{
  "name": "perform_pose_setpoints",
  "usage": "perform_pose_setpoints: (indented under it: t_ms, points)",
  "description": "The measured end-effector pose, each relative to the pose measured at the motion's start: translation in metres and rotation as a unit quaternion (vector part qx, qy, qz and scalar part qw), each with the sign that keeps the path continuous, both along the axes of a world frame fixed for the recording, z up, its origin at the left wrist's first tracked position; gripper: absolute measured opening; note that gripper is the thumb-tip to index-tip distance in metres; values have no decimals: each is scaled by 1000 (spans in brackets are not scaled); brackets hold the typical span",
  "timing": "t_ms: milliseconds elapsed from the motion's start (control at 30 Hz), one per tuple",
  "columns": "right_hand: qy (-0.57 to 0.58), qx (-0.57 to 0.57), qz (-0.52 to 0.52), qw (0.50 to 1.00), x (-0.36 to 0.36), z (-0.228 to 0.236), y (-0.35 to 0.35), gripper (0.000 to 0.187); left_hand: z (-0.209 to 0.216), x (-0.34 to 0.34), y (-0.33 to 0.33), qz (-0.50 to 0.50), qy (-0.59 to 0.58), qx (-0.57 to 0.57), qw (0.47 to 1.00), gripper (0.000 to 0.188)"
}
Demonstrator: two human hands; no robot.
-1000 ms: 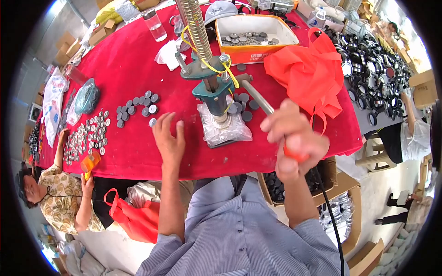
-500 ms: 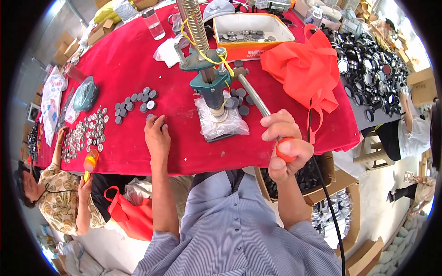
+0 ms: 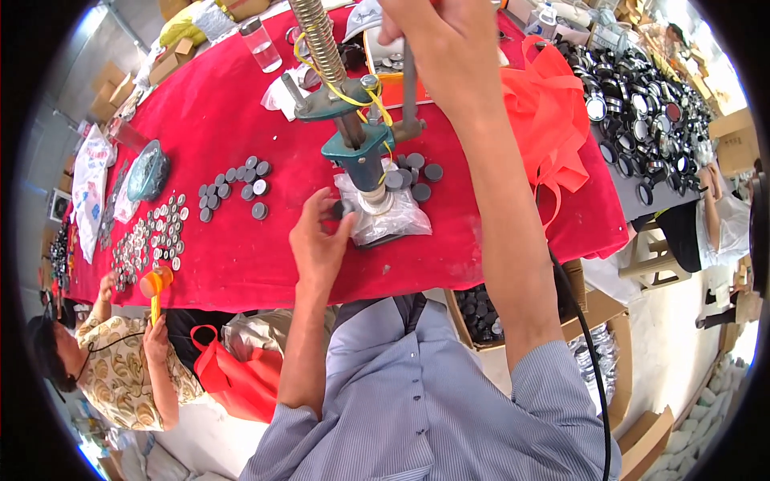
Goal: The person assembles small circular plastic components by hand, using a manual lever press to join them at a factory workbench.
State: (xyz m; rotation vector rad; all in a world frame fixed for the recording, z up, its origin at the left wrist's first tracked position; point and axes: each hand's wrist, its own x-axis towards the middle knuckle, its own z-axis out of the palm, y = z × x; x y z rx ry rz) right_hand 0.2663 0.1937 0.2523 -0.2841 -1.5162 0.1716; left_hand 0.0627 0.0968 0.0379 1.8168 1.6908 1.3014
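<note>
- Red cloth covers the worktop (image 3: pixel 208 264) before you.
- Your left hand (image 3: pixel 317 244) pinches a small dark disc (image 3: pixel 338 210) beside the press base.
- Teal hand press (image 3: pixel 361 152) stands behind it.
- Your right hand (image 3: pixel 437 40), farthest, is clenched around the press lever (image 3: pixel 409 88).

Single head view; looks steeply down over red table (image 3: pixel 200 104), near; fisheye bends the rim.
</note>
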Motion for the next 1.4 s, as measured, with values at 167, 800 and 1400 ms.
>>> perform_pose_setpoints:
  t_ms: [167, 800, 1400]
  points:
    - [16, -212, 51, 976, -8, 6, 10, 15, 2, 28, 17, -34, 19, 14, 999, 59]
    - [48, -53, 12, 997, 26, -167, -144, 27, -41, -101, 24, 244, 323, 88, 910, 42]
    - [-35, -165, 13, 986, 16, -16, -58, 26, 3, 1, -1, -24, -10, 28, 999, 51]
